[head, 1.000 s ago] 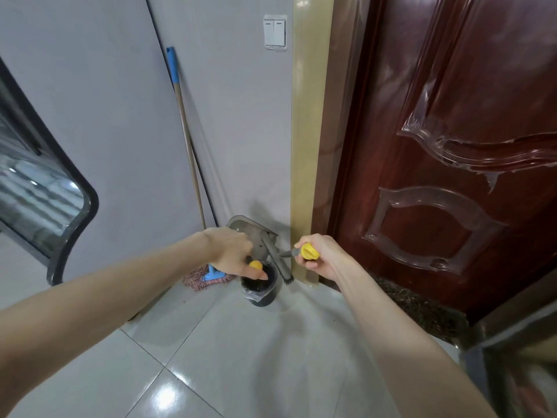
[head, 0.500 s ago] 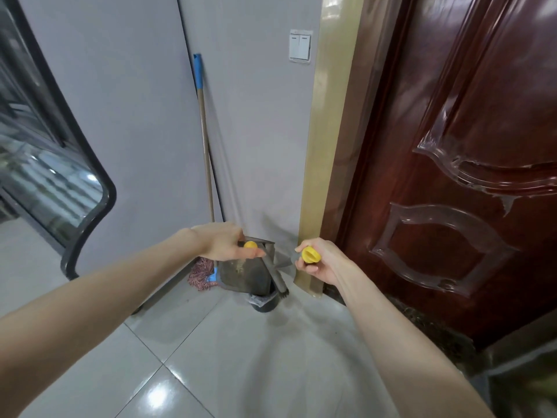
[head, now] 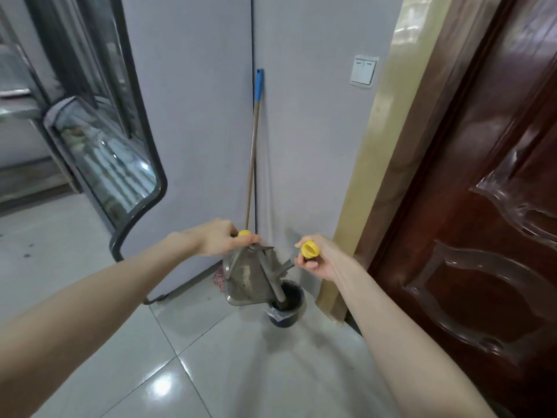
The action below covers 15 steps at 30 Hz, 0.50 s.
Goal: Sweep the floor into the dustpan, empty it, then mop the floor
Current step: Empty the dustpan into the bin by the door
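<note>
Landmark: the small dark bin (head: 289,312) with a liner, standing on the floor (head: 211,372) in the corner beside the door frame.
Left hand (head: 218,238): fingers wrapped round the yellow-capped handle of the dustpan (head: 245,280), above and left of the bin.
Right hand (head: 321,259): closed round the yellow-capped handle of the brush (head: 272,276), above and slightly right of the bin.
Dustpan place: held in the air, its lower lip at the bin's left rim, partly over the mouth.
Dustpan axis: steep, near upright; handle end up in the left hand, open lip pointing down toward the bin.
Brush axis: the grey head slants along the pan's right edge, its lower end dipping into the bin's mouth; the handle runs up and right to the right hand.
Pan contents: the inner face looks grey and speckled; whether loose dirt remains cannot be told.
Mop (head: 251,164): leaning in the wall corner behind the bin, blue-tipped end up, head on the floor, untouched.
Done, as judged: sweeping appears over, since the pan is at the bin.
In hand: emptying the pan.
Left: setting pan and brush down, then mopping.
</note>
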Tool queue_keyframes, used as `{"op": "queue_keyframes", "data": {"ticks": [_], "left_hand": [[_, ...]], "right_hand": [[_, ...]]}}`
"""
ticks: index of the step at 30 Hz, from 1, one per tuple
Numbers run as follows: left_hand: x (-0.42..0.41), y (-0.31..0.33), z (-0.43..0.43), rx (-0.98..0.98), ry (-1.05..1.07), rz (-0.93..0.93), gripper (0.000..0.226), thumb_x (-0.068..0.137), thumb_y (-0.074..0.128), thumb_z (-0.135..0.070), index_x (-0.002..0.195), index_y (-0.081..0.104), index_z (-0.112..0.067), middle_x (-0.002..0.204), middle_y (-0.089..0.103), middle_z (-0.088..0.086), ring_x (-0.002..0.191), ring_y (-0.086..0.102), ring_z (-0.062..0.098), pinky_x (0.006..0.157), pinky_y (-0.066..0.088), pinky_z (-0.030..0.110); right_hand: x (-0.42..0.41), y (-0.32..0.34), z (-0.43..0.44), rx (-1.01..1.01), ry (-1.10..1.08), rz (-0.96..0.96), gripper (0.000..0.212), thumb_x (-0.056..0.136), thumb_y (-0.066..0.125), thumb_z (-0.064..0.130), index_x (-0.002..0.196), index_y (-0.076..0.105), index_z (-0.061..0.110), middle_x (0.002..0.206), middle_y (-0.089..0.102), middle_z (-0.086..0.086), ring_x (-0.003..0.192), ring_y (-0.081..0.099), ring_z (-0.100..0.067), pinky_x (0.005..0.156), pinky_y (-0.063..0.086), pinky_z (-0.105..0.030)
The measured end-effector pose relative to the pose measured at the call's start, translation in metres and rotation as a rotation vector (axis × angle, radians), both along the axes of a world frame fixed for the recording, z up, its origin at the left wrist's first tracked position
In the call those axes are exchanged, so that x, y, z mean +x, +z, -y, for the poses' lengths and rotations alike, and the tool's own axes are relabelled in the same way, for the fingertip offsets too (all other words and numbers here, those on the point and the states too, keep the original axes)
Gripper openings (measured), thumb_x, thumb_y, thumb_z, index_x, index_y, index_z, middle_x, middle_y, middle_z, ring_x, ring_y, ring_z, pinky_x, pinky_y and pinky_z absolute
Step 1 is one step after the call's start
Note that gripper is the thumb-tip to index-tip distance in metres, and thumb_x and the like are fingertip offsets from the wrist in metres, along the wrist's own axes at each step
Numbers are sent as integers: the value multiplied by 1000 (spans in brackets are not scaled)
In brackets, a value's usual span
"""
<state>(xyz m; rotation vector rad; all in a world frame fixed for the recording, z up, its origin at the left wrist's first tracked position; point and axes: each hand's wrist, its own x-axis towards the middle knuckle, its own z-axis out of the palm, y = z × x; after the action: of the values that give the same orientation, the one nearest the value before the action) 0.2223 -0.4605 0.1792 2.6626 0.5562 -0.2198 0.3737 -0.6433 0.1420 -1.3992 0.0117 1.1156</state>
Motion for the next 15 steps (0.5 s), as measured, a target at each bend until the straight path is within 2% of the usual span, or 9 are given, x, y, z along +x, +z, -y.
{"op": "queue_keyframes", "data": {"ticks": [5,8,11,15], "left_hand": [[-19,-6,-18,-67,162,67,66,88,43,-66,60,51,-8,51,53,-1,52,46,16,60,38,30],[-34,-16,-32,-121,243,84,65,88,42,-66,61,49,-7,52,50,1,53,44,18,62,37,30],[-47,-28,-53,-183,342,103,66,84,44,-70,56,49,-10,49,48,0,46,43,16,59,38,29],[-61,-44,-86,-225,439,95,65,85,45,-68,52,46,-13,44,45,-3,38,41,12,53,37,25]], "right_hand": [[1,-11,-41,-14,126,-15,26,91,38,3,66,41,8,67,38,-8,27,46,-13,24,15,-11],[-3,-20,-71,-30,216,-48,21,88,40,3,68,39,9,71,37,-8,29,46,-12,23,16,-12],[-7,-31,-104,-31,276,-105,18,86,40,4,71,37,12,70,33,-6,30,46,-12,23,17,-13],[-14,-45,-154,-59,350,-113,22,85,40,4,66,35,13,68,30,-4,30,46,-12,23,15,-13]]}}
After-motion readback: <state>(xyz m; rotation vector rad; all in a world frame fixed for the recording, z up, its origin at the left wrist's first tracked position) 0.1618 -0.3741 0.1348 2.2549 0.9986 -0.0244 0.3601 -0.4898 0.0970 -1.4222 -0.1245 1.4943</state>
